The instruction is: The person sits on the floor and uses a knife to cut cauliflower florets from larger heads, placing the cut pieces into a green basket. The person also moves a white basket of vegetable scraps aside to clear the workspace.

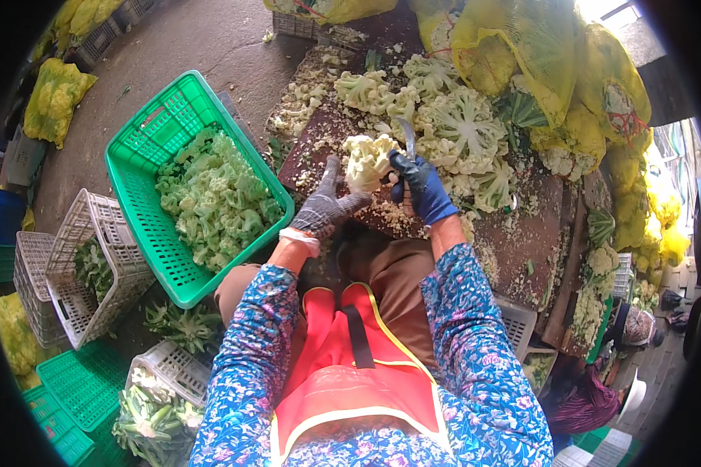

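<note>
My left hand (pixel 331 201), in a grey knit glove, has its fingers and thumb spread beside a piece of cauliflower (pixel 365 160); whether it bears any of the weight is hard to tell. A knife with a curved metal blade (pixel 409 137) points away from me out of my right hand (pixel 420 185), which wears a blue glove and touches the piece's right side. Just beyond, large cut cauliflower heads (pixel 461 125) lie on a reddish-brown tabletop (pixel 517 230) strewn with crumbs. Left of my hands, a green plastic crate (pixel 198 84) holds many cut florets (pixel 216 198).
Yellow mesh sacks (pixel 517 49) of cauliflower are piled at the table's far right. Pale plastic crates (pixel 102 257) and green crates (pixel 82 379) stand at the left, near cut leaves and stalks (pixel 152 420). Another person (pixel 587 403) is at the lower right.
</note>
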{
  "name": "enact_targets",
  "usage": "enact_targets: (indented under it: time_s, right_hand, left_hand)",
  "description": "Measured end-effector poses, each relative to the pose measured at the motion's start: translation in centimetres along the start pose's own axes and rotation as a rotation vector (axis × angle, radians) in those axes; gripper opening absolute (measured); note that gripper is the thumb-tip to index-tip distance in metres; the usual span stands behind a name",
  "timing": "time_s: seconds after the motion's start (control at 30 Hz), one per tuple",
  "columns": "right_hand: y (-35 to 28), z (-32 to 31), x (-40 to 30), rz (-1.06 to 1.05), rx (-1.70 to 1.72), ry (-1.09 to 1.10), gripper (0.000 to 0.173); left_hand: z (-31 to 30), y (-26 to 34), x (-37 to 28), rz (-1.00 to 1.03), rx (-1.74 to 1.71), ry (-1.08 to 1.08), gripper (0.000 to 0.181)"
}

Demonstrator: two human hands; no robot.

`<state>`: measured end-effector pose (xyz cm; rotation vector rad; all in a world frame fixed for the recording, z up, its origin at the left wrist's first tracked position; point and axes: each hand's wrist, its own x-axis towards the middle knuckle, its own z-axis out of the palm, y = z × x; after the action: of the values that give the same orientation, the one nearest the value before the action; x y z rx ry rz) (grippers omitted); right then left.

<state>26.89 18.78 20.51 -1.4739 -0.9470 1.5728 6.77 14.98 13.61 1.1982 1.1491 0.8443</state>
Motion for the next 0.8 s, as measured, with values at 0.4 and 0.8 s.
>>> enact_targets:
  time_s: [0.4,0.8]
  right_hand:
    - [-1.1,-1.7,-2.8,0.108,0.421,-0.057,0.026]
    - [-0.1,4.6,-5.6,-0.217,-0.627,0.088,0.049]
  left_hand:
    - [-0.7,4.0,-0.1,-0.07,-0.601,0.025,0.075]
    - [-1.9,4.4,-1.6,-0.169,-0.523,0.258,0.066]
